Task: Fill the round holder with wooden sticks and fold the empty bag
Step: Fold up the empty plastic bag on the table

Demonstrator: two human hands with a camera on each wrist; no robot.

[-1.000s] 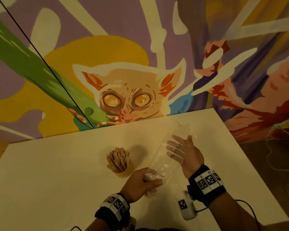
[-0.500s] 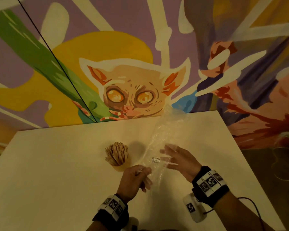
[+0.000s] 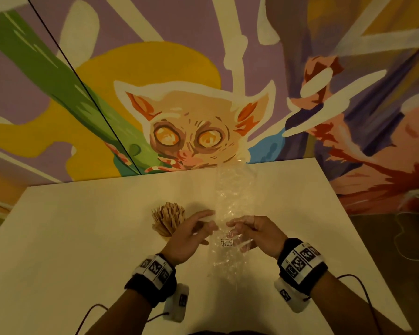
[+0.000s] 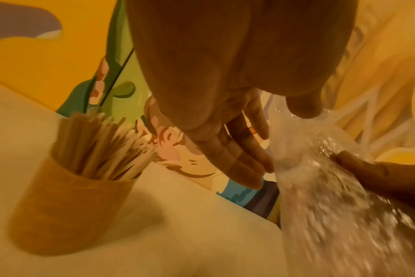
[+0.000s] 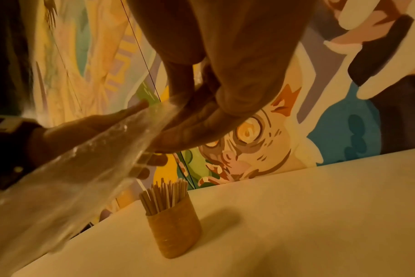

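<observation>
A round tan holder [image 3: 166,234] full of wooden sticks [image 3: 168,217] stands on the white table [image 3: 82,262], just left of my hands. A long, clear, empty plastic bag [image 3: 230,197] hangs upright in the air between my hands, with a small white label low on it. My right hand [image 3: 235,226] pinches the bag's right edge between thumb and fingers [image 5: 190,131]. My left hand [image 3: 208,221] is at the bag's left edge. Its fingers [image 4: 249,165] are straight, and the thumb touches the bag [image 4: 332,187]. The holder [image 5: 174,228] stands apart from the bag [image 5: 83,168].
A painted mural wall [image 3: 191,131] rises right behind the table's far edge. The table's right edge [image 3: 363,238] drops to a dark floor with a thin cable. Wrist bands with cables sit on both forearms.
My left hand let go of the bag's lower end and rose to its middle. My right hand went from flat against the bag to pinching it. The bag now hangs straighter.
</observation>
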